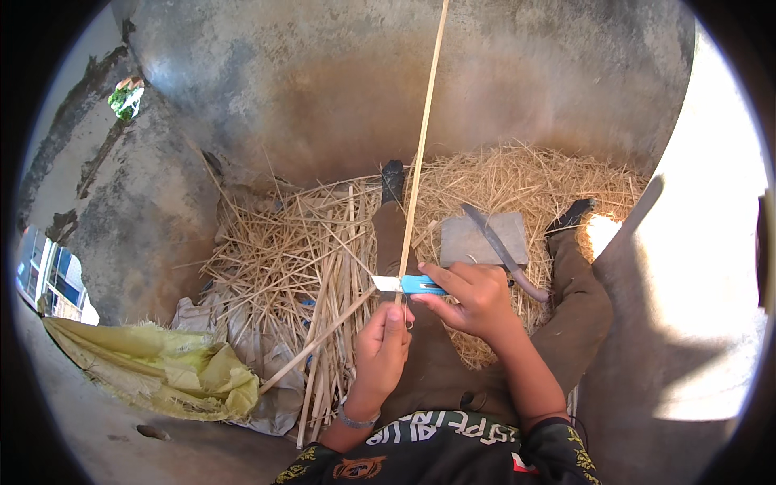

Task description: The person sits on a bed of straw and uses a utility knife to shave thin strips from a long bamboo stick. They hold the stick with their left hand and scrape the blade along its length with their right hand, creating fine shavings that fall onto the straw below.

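Observation:
A long, thin bamboo strip (420, 149) rises from my hands toward the far wall. My left hand (383, 339) is closed on its near end, thumb on top. In my right hand (473, 301) is a blue utility knife (422, 285), gripped between thumb and fingers. Its blade (386, 284) points left and lies across the strip just beyond my left fingertips. A small pale curl (409, 325) hangs beside my left fingers.
Pale bamboo strips (323, 279) lie piled to the left of my legs. Fine shavings (525, 174) cover the floor ahead. A curved large knife (497, 242) rests on a grey block (454, 241) between my legs. A yellow sack (162, 368) lies at left; a concrete wall (323, 89) stands ahead.

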A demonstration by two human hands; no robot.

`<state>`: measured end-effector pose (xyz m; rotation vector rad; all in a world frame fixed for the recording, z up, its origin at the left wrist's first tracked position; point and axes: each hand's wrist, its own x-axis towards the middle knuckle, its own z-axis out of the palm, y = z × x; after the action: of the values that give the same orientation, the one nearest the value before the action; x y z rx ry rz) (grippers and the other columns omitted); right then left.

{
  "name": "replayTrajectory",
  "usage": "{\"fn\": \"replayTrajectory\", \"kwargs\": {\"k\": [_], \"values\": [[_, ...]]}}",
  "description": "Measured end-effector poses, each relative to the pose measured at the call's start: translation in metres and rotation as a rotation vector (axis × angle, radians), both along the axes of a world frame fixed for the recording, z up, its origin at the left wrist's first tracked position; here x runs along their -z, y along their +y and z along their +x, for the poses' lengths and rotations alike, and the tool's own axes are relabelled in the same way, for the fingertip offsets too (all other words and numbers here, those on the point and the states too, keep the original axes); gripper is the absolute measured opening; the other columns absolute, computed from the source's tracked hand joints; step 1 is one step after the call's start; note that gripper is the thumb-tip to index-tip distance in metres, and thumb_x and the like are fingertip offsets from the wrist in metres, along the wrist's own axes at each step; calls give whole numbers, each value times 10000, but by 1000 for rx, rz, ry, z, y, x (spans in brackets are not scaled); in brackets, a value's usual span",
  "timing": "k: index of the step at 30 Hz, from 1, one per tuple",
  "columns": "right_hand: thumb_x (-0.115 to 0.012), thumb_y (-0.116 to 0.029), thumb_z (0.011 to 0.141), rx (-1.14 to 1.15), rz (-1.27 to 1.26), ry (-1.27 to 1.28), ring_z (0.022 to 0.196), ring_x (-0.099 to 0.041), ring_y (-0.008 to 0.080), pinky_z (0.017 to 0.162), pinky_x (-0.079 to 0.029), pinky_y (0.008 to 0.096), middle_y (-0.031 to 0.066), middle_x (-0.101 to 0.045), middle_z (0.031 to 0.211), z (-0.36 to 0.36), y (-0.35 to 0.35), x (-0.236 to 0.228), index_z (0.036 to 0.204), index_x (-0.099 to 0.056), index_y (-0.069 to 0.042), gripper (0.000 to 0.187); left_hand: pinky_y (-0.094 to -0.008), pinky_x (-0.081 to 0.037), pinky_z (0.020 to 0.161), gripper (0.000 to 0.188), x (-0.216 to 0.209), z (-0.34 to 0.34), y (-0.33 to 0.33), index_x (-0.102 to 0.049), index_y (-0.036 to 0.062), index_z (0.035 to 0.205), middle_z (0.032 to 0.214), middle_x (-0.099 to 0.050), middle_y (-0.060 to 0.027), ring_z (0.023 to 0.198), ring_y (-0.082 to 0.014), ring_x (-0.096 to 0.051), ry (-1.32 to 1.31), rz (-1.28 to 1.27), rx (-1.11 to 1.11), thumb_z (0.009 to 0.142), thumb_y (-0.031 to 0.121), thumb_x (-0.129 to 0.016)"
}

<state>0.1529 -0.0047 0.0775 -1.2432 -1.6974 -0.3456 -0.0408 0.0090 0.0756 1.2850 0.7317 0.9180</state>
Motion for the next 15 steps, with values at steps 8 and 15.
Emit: {"fn": "replayTrajectory", "kwargs": {"k": [8, 15], "values": [[-838, -327, 731, 31, 40, -44, 485, -539, 168, 462, -412, 315, 0, -568, 629, 3, -1, 1, 1094, -738, -81, 450, -204, -226, 489, 268, 5, 0, 1, -575, 50, 971, 627, -377, 76, 546, 0, -303, 115, 132, -40, 1080, 270, -466], [-831, -312, 747, 49, 29, 4, 502, -564, 175, 481, -438, 310, 12, -591, 639, 11, -1, 2, 1051, -748, -83, 390, -240, -308, 529, 273, 3, -1, -2, -596, 32, 969, 653, -414, 39, 595, -41, -356, 305, 283, -108, 1077, 251, -475]]}}
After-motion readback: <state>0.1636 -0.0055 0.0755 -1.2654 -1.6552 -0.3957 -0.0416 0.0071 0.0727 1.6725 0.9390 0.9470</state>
